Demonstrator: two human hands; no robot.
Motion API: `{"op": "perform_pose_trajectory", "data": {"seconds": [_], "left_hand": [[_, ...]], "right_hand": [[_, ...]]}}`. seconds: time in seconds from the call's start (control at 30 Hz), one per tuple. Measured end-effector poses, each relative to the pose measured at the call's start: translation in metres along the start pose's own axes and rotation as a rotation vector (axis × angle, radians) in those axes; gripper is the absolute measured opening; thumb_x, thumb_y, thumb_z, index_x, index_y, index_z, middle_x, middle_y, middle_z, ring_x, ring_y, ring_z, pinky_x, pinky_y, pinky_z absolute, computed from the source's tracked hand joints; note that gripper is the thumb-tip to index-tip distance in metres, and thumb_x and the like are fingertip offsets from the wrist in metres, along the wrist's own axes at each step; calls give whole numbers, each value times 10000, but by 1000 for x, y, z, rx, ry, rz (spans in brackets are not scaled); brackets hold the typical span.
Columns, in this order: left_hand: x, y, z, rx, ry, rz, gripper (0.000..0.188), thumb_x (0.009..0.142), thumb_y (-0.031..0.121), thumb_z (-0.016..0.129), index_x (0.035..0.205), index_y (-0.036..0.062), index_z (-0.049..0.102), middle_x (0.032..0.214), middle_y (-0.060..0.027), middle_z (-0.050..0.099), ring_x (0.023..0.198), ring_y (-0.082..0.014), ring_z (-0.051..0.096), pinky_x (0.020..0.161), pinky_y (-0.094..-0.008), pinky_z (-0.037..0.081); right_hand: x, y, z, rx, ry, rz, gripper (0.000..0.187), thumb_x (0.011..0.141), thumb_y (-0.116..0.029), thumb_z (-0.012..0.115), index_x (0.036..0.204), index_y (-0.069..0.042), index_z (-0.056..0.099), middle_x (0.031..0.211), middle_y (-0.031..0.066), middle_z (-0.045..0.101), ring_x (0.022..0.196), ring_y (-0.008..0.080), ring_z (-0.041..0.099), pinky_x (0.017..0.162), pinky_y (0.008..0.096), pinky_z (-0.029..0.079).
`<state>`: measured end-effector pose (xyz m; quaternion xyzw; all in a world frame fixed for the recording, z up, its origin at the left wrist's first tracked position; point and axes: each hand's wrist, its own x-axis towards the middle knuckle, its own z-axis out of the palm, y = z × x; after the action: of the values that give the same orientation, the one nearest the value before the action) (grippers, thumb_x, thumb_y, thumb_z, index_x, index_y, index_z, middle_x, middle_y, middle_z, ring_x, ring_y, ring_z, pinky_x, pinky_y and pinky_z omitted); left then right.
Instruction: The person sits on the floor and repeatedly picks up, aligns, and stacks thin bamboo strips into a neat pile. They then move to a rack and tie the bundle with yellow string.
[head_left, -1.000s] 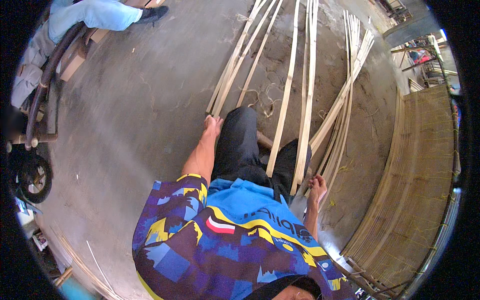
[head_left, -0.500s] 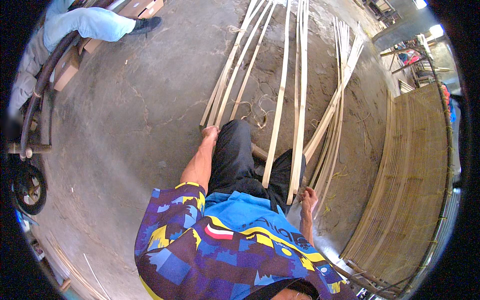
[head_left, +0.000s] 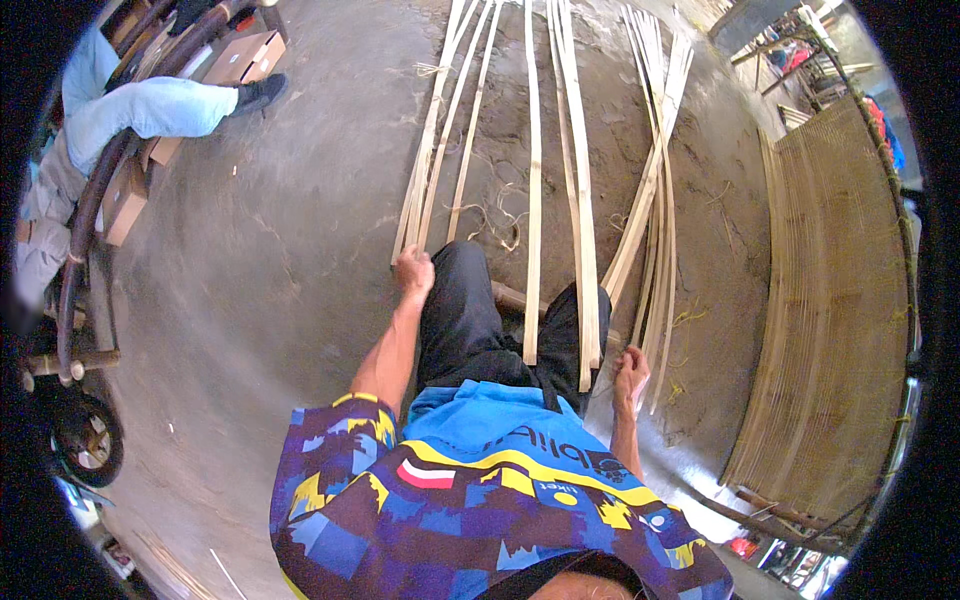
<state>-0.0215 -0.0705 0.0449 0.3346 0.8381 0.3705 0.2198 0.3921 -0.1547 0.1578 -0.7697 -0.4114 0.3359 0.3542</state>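
Long pale bamboo strips [head_left: 425, 170] run away from me on the left, and my left hand [head_left: 413, 270] is closed around their near ends beside my left knee. Other strips [head_left: 533, 200] lie between my knees and over my right thigh, their near ends close to my lap. My right hand [head_left: 630, 375] is beside my right thigh with its fingers curled together; what they pinch, if anything, is too small to tell. Just past that hand, a crossed bundle of strips [head_left: 645, 215] spreads over the floor, some strips reaching back beside the hand.
A large slatted mat [head_left: 830, 300] stands at the right. Curled fibre scraps [head_left: 500, 225] lie on the concrete floor [head_left: 290, 250]. At the upper left, a person's leg [head_left: 165, 105] rests near cardboard boxes [head_left: 125, 205] and a dark curved pole [head_left: 85, 210]. A small wheel [head_left: 88, 440] stands below.
My right hand has moved slightly forward and to the right, away from the strip ends at my thigh. My left hand stays at the left strips. The whole view has shifted a little.
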Motion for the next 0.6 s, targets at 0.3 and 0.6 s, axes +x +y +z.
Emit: {"op": "perform_pose_trajectory", "data": {"seconds": [0.3, 0.6], "left_hand": [[-126, 107, 54, -193, -640, 156, 499, 716, 234, 571, 1055, -72, 371, 969, -275, 494, 991, -365, 464, 850, -402, 371], [-135, 113, 60, -867, -1135, -736, 291, 798, 201, 542, 1019, 35, 449, 841, -94, 579, 687, -182, 569, 541, -281, 478]], "right_hand": [[15, -58, 56, -523, -130, -241, 625, 707, -413, 594, 1138, 5, 419, 1051, 228, 471, 973, 351, 456, 826, 411, 375], [0, -67, 65, -663, -101, -337, 526, 629, -351, 668, 988, -12, 488, 957, 192, 474, 917, 340, 477, 748, 410, 416]]}}
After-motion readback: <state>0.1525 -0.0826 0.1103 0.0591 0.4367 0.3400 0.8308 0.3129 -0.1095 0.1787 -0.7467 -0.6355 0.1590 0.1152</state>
